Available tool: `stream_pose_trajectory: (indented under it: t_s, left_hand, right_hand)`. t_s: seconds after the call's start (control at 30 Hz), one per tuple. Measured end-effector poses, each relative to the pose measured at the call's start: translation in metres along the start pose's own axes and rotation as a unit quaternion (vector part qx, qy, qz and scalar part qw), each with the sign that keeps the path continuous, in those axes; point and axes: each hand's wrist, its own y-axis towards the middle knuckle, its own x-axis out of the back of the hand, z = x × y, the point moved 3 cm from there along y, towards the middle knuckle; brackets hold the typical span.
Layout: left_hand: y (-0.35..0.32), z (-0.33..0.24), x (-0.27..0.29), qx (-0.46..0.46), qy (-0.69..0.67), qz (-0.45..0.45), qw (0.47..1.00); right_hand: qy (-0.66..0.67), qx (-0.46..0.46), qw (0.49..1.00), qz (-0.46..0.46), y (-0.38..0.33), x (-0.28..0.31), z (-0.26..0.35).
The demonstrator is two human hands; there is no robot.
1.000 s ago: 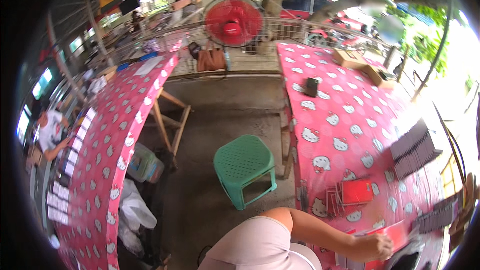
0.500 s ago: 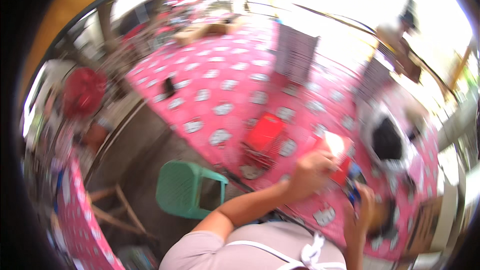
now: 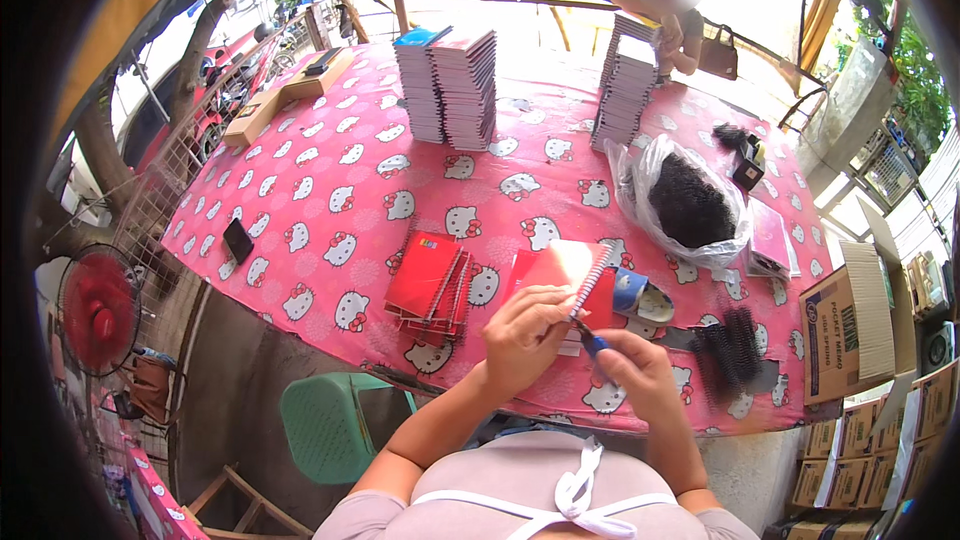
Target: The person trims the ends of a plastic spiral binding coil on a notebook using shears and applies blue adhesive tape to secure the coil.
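My left hand point(image 3: 525, 330) is closed on a red spiral notebook point(image 3: 562, 266), held tilted above the table with its wire-bound edge facing right. My right hand point(image 3: 642, 372) grips blue-handled pliers point(image 3: 594, 343), whose jaws meet the lower end of the notebook's spiral. Under the held notebook, more red covers lie partly hidden. To the left sits a small pile of red spiral notebooks point(image 3: 425, 275). Just right of the held notebook rests a blue cup-like container point(image 3: 632, 290) on its side. Loose black spiral coils point(image 3: 728, 348) lie beyond my right hand.
A plastic bag point(image 3: 735, 248) of black coils sits at right. Tall notebook stacks point(image 3: 465, 90) stand at the back, near a seated person point(image 3: 675, 35). A phone point(image 3: 238, 240) lies left. Cardboard box point(image 3: 830, 345) flanks the right edge; a green stool point(image 3: 325, 425) stands front left.
My view has swung to the right and steadied. Both hands have come together, and the pliers now meet the end of the notebook's spiral.
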Motion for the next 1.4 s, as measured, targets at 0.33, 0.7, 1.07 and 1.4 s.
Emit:
stream_pose_trajectory:
  t_s: [0.33, 0.7, 1.07, 1.4]
  left_hand:
    - [-0.037, 0.093, 0.112, 0.248, -0.116, -0.394, 0.877]
    - [0.001, 0.074, 0.09, 0.239, 0.277, -0.133, 0.921]
    - [0.047, -0.013, -0.007, -0.005, 0.246, 0.096, 0.965]
    - [0.055, 0.017, -0.039, -0.008, 0.143, 0.21, 0.967]
  right_hand:
    - [-0.453, 0.143, 0.869, -0.14, -0.009, 0.016, -0.141]
    - [-0.259, 0.157, 0.92, -0.249, 0.083, 0.046, -0.031]
    - [-0.219, 0.317, 0.876, -0.288, 0.058, 0.018, 0.024]
    - [-0.552, -0.05, 0.692, -0.463, -0.02, 0.189, -0.146]
